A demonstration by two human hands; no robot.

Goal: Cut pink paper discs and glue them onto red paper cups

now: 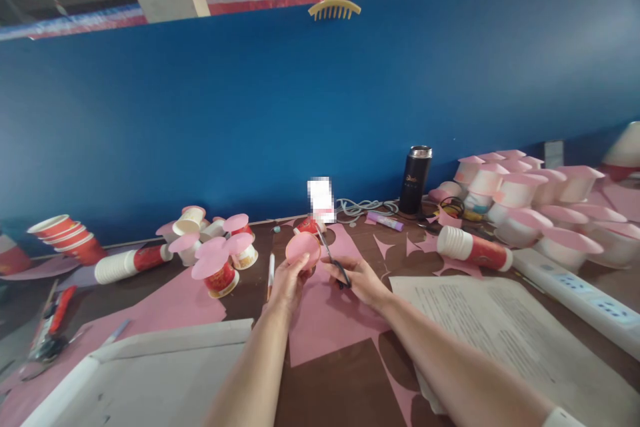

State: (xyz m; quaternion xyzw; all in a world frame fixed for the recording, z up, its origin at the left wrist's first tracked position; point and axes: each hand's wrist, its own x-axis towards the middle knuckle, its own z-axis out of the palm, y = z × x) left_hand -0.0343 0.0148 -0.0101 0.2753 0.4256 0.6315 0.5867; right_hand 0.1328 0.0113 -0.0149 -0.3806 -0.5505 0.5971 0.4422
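My left hand (pixel 292 278) holds a pink paper disc (pixel 303 250) by its lower edge, in front of a red paper cup (pixel 306 225). My right hand (pixel 361 280) grips dark-handled scissors (pixel 341 271), their blades pointing up and left beside the disc's right edge. Below both hands lies a sheet of pink paper (pixel 320 333) on the brown table (pixel 330 393). A marker (pixel 271 270) lies just left of my left hand.
Cups with pink discs (pixel 215 267) stand at left, and many more (pixel 520 190) at right. A black flask (pixel 415 180), stacked cups (pixel 474 248), a power strip (pixel 580 293) and printed paper (pixel 480 320) are on the right. A blue panel (pixel 250 113) rises behind.
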